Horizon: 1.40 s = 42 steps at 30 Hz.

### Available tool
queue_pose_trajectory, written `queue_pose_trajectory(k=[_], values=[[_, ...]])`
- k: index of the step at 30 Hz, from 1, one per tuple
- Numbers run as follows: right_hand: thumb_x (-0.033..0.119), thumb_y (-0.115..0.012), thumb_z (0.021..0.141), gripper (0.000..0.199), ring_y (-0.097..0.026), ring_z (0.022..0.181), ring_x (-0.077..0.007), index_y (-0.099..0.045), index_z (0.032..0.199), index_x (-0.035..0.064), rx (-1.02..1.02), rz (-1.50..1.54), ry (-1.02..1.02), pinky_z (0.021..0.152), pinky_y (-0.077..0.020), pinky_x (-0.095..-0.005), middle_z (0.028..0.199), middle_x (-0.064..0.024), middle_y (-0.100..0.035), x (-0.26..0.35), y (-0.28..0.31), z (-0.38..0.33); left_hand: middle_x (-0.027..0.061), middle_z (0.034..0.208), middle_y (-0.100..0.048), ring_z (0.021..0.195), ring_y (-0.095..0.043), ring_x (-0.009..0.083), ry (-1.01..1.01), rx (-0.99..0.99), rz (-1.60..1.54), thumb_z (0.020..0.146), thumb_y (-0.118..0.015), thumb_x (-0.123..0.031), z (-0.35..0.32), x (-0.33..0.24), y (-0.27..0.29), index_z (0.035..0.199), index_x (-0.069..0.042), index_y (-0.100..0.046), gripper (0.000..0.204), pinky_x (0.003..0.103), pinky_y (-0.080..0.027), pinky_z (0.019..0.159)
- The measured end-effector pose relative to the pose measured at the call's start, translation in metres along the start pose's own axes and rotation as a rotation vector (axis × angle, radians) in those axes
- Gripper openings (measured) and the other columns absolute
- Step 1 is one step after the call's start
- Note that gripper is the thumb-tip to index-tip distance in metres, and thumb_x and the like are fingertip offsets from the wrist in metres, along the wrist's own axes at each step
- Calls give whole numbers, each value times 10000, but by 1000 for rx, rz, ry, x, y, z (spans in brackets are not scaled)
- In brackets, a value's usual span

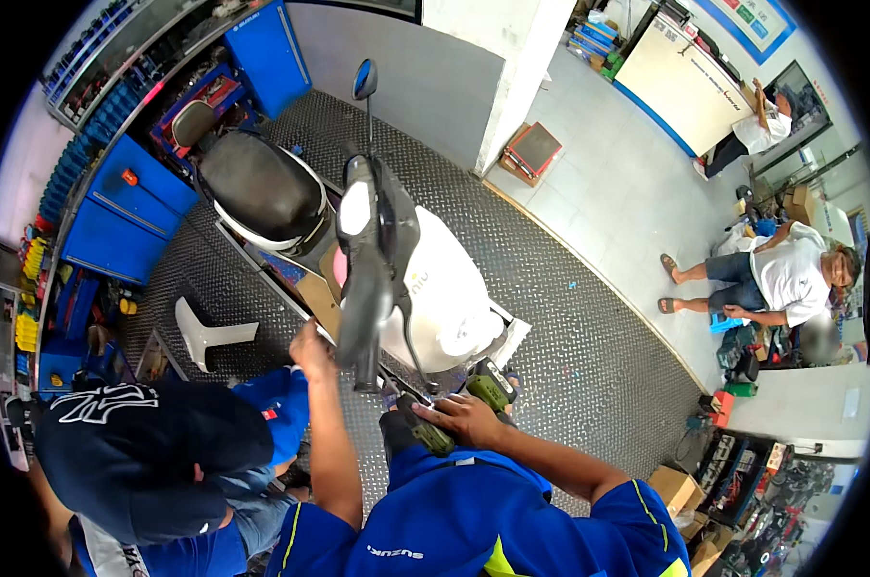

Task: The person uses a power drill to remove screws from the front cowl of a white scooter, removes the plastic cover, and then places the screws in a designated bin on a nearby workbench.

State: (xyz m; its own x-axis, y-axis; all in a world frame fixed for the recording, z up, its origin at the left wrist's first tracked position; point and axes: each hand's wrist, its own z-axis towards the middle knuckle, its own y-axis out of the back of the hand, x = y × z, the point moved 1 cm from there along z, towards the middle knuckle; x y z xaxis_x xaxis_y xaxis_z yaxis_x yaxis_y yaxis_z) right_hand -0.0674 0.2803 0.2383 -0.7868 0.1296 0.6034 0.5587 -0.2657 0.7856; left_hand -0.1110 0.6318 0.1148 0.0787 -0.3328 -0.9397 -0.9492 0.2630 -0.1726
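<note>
A white scooter with a black seat stands on a checker-plate floor, its handlebar and mirror toward me. My left hand reaches up to the scooter's body just below the left handlebar grip, touching the panel there; whether it grips anything I cannot tell. My right hand is wrapped around an olive-green cordless power tool held near the scooter's front underside. A co-worker in a dark cap crouches close at my left.
Blue tool cabinets and a parts wall line the left side. A white plastic stool lies on the plate floor. A white pillar stands behind the scooter. Two people sit at the right on the tiled floor. Boxes sit at lower right.
</note>
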Motion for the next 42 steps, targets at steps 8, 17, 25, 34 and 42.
queue_pose_trajectory(k=[8,17,25,34,42], values=[[282,-852,755,951,-689,1119,-388,-401,1586,173,60,449,-188,969,-552,-427,1319,-191,-670,-90,91,-134,-35,629,-364,554,-356,124,619,226,-474,950,-632,-223,-163,1,31,703,-149,-453,313,285,-323,510],[51,-846,718,915,-708,1053,-194,-448,1542,64,-205,673,-541,925,-548,-325,1209,-178,-735,-163,195,-228,57,652,-478,579,-392,186,869,351,-503,833,-618,-263,-318,70,-139,706,-65,-538,248,323,-302,537],[-44,-736,727,845,-700,1149,-250,-472,1525,44,-210,655,-439,957,-534,-330,1290,-198,-704,-236,226,-196,96,774,-550,660,-486,222,738,387,-286,997,-506,-380,-294,74,-231,861,-46,-588,370,340,-394,602],[1,-753,777,796,-727,1084,-284,-478,1522,59,-110,342,-563,898,-558,-351,1194,-226,-727,-355,304,-157,50,756,-558,635,-516,154,508,434,87,1116,-439,-342,-214,129,-360,1014,-5,-640,406,312,-444,571],[24,-771,756,753,-742,1059,-306,-528,1469,12,-86,126,-670,884,-568,-350,1146,-232,-742,-484,364,-79,52,873,-635,722,-538,134,478,453,57,1095,-440,-96,-118,76,-490,1111,0,-646,228,287,-482,659]])
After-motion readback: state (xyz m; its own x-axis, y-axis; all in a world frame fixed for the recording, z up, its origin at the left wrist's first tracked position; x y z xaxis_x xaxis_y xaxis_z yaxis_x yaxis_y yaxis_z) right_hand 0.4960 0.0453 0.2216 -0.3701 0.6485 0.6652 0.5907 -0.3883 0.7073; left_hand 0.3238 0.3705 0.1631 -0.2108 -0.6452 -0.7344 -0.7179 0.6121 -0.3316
